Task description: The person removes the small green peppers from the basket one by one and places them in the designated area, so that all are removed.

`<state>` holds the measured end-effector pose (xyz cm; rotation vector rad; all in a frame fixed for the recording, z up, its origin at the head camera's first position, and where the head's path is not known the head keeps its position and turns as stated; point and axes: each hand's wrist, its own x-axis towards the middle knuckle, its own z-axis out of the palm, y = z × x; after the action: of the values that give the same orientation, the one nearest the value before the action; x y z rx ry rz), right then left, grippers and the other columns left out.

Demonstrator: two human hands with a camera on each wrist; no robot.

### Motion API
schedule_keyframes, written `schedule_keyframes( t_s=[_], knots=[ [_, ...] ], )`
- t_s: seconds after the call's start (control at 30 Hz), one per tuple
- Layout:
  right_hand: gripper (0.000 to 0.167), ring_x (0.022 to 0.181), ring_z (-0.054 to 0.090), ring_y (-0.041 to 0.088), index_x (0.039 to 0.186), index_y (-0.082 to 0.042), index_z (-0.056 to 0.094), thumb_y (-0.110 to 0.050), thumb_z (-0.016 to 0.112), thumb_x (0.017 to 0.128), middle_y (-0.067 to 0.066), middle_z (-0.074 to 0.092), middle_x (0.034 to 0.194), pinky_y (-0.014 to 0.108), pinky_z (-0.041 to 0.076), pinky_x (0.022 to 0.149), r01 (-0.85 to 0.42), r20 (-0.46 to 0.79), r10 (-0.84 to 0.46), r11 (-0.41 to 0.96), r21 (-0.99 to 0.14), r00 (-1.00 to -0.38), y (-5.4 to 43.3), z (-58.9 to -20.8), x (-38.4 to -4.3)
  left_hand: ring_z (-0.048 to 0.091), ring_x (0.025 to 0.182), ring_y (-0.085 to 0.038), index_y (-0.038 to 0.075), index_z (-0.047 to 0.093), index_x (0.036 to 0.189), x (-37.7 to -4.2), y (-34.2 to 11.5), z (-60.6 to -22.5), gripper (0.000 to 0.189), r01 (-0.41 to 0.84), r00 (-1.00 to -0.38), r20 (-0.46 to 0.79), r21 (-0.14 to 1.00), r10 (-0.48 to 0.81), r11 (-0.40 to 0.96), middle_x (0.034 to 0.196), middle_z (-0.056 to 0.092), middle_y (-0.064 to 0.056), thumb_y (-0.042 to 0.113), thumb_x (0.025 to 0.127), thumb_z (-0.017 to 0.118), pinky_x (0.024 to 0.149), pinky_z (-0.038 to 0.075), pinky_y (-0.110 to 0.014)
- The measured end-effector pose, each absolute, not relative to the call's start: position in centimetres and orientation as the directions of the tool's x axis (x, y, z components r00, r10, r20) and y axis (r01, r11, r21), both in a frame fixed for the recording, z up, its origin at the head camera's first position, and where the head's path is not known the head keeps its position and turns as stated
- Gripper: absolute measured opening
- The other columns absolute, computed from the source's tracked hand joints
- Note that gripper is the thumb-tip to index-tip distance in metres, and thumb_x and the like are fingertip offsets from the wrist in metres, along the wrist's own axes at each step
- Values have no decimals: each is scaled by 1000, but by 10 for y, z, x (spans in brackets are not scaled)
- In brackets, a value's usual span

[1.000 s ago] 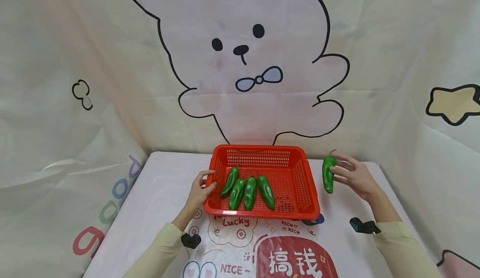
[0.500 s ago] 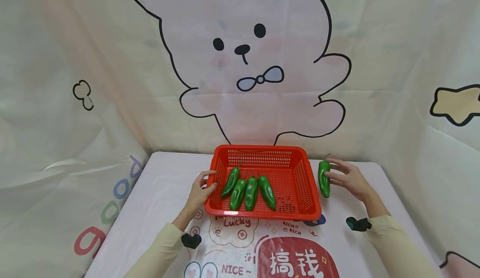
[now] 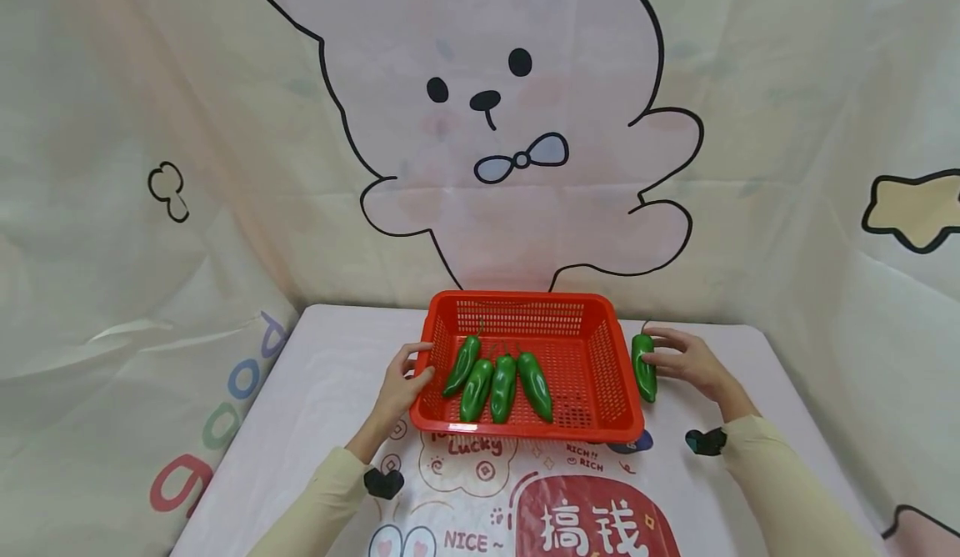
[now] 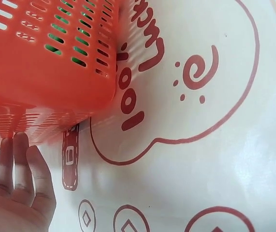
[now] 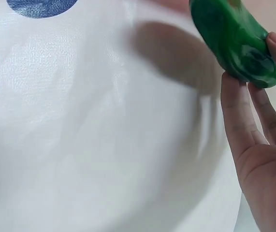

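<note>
Green pepper (image 3: pixel 643 368), likely light, firm and slick-skinned, pinched between thumb and fingertips of right hand (image 3: pixel 690 362), best held mid-body; red basket (image 3: pixel 573 365) just beside them, its far edge pinched by left hand (image 3: pixel 400 383).

Soft Light, Pale Glare

Diffuse, muted light is filling the head view, and highlights are gleaming on the green peppers (image 3: pixel 504 386). In the left wrist view, pale glare is whitening the tabletop (image 4: pixel 215 174) toward the right edge. In the right wrist view, a pepper (image 5: pixel 249 53) is casting a soft-edged shadow (image 5: pixel 171 53), and a reddish patch (image 5: pixel 171 4) along the top is looking blurred.
</note>
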<state>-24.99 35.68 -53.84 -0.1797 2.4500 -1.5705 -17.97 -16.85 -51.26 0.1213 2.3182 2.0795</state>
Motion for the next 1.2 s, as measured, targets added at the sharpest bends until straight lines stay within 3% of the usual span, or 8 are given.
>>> schedule_keyframes(
  t_s=[0.23, 0.5, 0.8, 1.2],
  knots=[
    [67, 122, 52, 49, 148, 3, 46, -22, 76, 94, 36, 43, 144, 47, 57, 89, 39, -146, -200, 462, -886, -969, 354, -542, -252, 62, 94, -49, 5, 53, 138, -191, -170, -539, 41, 39, -999, 35, 991, 33, 126, 108, 57, -20, -1, 98, 60, 75, 60, -52],
    [65, 122, 52, 50, 147, 4, 46, -22, 75, 95, 37, 44, 142, 48, 56, 89, 82, -183, -162, 493, -866, -970, 353, -549, -255, 59, 98, -55, -2, 50, 140, -185, -172, -522, 43, 33, -997, 23, 991, 79, 127, 112, 56, -23, -1, 98, 61, 78, 58, -57],
    [65, 121, 53, 49, 147, 4, 46, -22, 74, 95, 38, 43, 143, 49, 55, 91, 87, -189, -148, 516, -852, -971, 356, -546, -255, 65, 93, -39, 12, 61, 136, -204, -175, -538, 41, -8, -1000, -9, 991, 7, 132, 111, 59, -20, 2, 96, 65, 74, 61, -47],
    [66, 121, 52, 49, 148, 3, 47, -25, 75, 95, 37, 44, 142, 49, 55, 92, 78, -183, -142, 544, -836, -973, 357, -551, -258, 65, 91, -36, 9, 56, 138, -205, -172, -546, 41, 27, -1000, 26, 991, 7, 127, 112, 59, -23, 2, 98, 62, 74, 61, -45]
  ],
)
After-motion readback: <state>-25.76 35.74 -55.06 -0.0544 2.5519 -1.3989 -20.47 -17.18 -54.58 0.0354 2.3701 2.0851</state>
